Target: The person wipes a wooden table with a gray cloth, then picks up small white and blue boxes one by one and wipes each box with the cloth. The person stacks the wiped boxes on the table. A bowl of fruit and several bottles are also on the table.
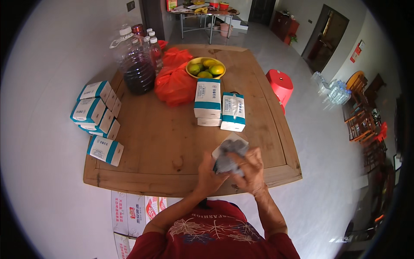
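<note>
Near the front edge of the wooden table, my left hand (208, 176) grips the side of a white box (219, 152), with a sliver of teal showing by its fingers. My right hand (251, 172) has its fingers curled on a crumpled grey cloth (233, 157), pressed over the box's face. The cloth and fingertips are slightly blurred, and most of the box is hidden beneath them. Just beyond stand white-and-teal tissue boxes: a large one (208, 97) on top of another, and a smaller-looking one (233, 111) to their right.
More tissue boxes (88, 111) are stacked at the table's left edge, with a single box (105, 150) nearer. Farther back are a big jug of dark liquid (139, 75), red plastic bags (176, 82) and a yellow bowl of fruit (205, 68). A red stool (280, 84) stands right of the table.
</note>
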`<state>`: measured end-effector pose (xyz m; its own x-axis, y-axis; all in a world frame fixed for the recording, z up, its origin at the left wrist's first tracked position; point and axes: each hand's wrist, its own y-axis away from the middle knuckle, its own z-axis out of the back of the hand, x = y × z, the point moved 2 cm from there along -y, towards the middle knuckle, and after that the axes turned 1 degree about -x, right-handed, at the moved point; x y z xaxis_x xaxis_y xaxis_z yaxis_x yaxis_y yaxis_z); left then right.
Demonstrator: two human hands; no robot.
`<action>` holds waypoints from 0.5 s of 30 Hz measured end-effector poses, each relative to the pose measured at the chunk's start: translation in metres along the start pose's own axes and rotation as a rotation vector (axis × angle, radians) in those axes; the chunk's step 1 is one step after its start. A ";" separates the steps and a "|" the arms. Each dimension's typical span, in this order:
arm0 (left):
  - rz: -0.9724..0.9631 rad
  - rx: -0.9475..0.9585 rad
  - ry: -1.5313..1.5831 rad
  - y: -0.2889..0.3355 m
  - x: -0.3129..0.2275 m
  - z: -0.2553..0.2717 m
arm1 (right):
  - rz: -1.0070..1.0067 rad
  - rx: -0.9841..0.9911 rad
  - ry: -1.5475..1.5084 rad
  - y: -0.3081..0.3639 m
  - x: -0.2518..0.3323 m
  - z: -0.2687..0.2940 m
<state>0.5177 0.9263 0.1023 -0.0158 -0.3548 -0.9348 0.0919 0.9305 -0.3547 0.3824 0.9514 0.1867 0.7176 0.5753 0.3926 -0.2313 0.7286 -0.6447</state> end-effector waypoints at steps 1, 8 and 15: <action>-0.025 0.011 -0.013 0.002 0.000 0.000 | 0.078 0.097 0.083 -0.004 0.010 0.004; -0.069 0.034 -0.107 0.007 -0.010 -0.007 | -0.138 0.030 0.241 -0.012 -0.024 0.023; -0.270 0.105 -0.389 0.017 0.002 -0.002 | 0.135 0.259 0.124 -0.015 0.031 0.011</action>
<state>0.5171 0.9411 0.0944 0.3190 -0.6090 -0.7262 0.2360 0.7932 -0.5614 0.4014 0.9628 0.2154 0.7402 0.6348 0.2217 -0.4779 0.7286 -0.4907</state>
